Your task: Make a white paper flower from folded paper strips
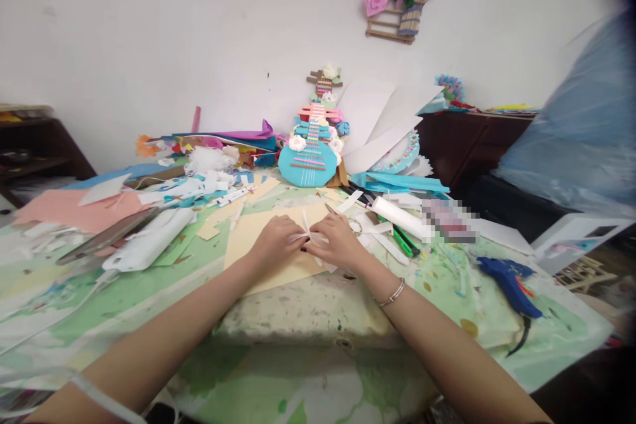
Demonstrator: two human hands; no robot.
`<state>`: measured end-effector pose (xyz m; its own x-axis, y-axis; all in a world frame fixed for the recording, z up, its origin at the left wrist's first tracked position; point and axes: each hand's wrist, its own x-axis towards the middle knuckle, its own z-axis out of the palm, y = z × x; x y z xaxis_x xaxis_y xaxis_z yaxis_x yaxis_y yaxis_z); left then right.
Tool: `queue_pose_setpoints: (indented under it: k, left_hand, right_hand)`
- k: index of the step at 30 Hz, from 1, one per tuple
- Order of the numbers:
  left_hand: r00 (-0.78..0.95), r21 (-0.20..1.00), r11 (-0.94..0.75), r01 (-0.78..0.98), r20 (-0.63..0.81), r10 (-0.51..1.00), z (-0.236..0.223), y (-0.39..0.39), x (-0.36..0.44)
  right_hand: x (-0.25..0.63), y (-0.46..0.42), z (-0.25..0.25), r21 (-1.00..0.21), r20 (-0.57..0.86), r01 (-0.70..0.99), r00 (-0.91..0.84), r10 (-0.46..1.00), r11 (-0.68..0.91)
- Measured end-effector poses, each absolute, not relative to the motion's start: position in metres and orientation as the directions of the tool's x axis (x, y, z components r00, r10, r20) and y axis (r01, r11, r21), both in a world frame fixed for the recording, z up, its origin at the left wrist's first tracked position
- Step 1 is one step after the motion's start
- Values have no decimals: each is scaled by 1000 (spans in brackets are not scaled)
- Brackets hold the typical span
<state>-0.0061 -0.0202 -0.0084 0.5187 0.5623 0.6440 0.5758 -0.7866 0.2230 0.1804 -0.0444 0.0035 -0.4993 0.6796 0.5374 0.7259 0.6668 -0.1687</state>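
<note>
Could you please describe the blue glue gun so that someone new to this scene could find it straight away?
Start at the green table and go to its right end, past the right hand. The blue glue gun lies on its side there, near the edge. It is the only dark blue tool, with a black cord trailing from it.

Soft, even daylight fills the room — shadows faint; the frame's edges bow and blur, upper right corner darkens, a pixelated patch sits centre-right.
</note>
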Motion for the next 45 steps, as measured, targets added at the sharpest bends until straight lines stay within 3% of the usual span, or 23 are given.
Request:
queue_pose_setpoints:
  k: [6,18,24,31,37,45]
  left_hand:
    - [560,54,-805,590,691,457,-3,-25,-6]
    - [712,-91,-819,567,554,431,1,-28,-5]
    - [736,-83,-828,555,513,442,-1,-22,-8]
    - [741,-71,-821,566,482,468,-3,-19,-9]
    - [738,34,-837,546,453,500,2,-26,-5]
    - [785,63,-881,469,426,449,2,-25,-5]
  right_hand:
    - [181,-37,-1,-166,495,736,-513,701,656]
    - [180,-40,2,-107,424,754,-555,716,648]
    - [179,-39,0,-125,369,773,-546,752,622]
    - [182,-40,1,-139,405,752,-550,730,644]
    - [185,-39,0,-186,427,718,-555,714,670]
    - [190,-43,7,-302,408,647,-575,709,700]
